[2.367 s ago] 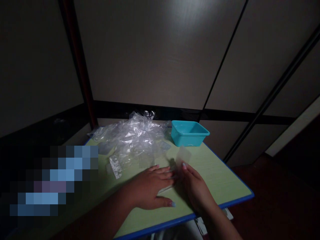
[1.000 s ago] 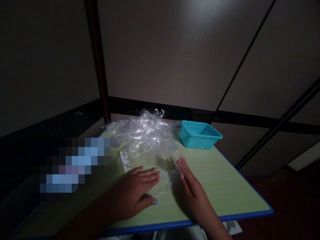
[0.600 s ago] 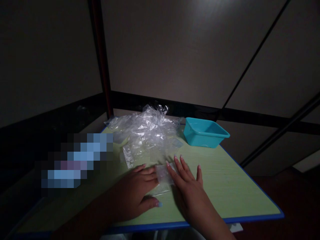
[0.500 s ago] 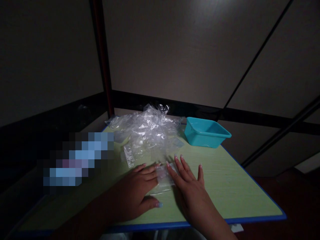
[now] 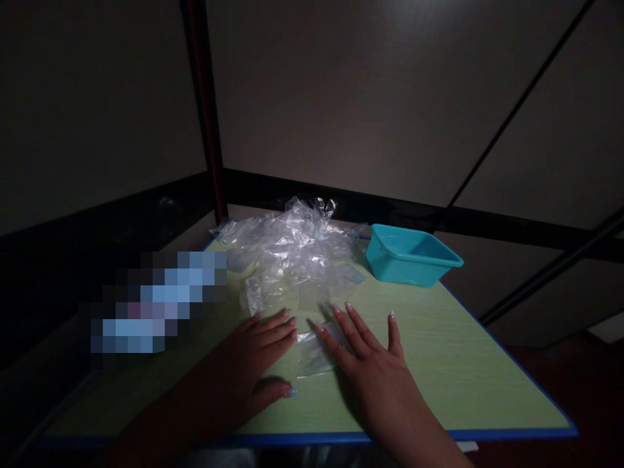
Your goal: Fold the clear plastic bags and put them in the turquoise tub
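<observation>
In the head view, a clear plastic bag (image 5: 312, 359) lies flat on the green table (image 5: 468, 370); the right hand (image 5: 376, 372) splays fingers over it, the left hand (image 5: 251, 361) spreads beside it, neither gripping anything. Beyond sit crumpled plastic bags (image 5: 295, 240) and a turquoise basin (image 5: 407, 265).

a turquoise tub (image 5: 407, 269) stands on the pale green, blue-edged table (image 5: 463, 377) near dark panels (image 5: 341, 97).

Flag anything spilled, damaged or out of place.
Nothing looks spilled or damaged. The clear plastic heap at the table's far side looks untidy: crumpled, unlike the flatter piece by the right hand. The pixelated patch can't be judged.
</observation>
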The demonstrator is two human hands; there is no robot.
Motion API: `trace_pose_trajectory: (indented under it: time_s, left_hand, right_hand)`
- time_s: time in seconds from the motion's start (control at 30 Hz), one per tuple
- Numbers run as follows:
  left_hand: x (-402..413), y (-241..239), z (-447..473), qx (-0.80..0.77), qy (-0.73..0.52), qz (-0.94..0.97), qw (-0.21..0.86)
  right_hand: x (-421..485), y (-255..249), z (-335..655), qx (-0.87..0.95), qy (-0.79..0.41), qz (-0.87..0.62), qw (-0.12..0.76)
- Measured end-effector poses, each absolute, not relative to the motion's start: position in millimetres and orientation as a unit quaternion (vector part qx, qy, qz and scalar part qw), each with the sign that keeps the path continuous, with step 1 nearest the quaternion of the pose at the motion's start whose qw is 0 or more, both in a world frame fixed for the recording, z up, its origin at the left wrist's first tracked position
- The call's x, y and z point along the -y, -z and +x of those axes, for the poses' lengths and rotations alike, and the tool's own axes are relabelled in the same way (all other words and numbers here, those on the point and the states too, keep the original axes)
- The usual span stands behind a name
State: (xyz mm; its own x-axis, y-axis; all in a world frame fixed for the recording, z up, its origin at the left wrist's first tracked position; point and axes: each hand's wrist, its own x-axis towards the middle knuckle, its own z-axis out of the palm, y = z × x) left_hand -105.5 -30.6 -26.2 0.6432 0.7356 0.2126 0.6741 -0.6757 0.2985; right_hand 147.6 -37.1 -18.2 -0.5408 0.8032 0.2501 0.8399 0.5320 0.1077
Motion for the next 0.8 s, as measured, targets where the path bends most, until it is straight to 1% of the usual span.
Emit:
trace_pose_trajectory:
  time_s: [0.13,0.23,0.43,0.53,0.67,0.8]
  left_hand:
    - [32.0,29.1,-103.2,-0.39,-0.197,0.896,0.081]
    - [35.4,25.6,-101.9,-0.386,-0.216,0.895,0.064]
    - [46.9,17.9,-104.7,-0.341,-0.19,0.92,0.032]
    - [49.4,17.2,-105.1,-0.323,-0.204,0.924,0.027]
    - [51.1,14.9,-102.0,-0.325,-0.225,0.918,0.021]
    - [52.8,13.2,-99.9,-0.326,-0.212,0.921,0.008]
  right_hand:
    - [37.5,17.1,146.2,0.874,0.114,-0.466,0.074]
    - [38.1,16.2,146.3,0.874,0.115,-0.465,0.082]
    - [39.5,11.4,140.0,0.879,0.106,-0.458,0.08]
    - [40.0,9.1,135.0,0.88,0.106,-0.456,0.077]
    - [41.8,8.4,131.7,0.883,0.109,-0.45,0.079]
    - [43.7,7.0,129.3,0.883,0.102,-0.452,0.077]
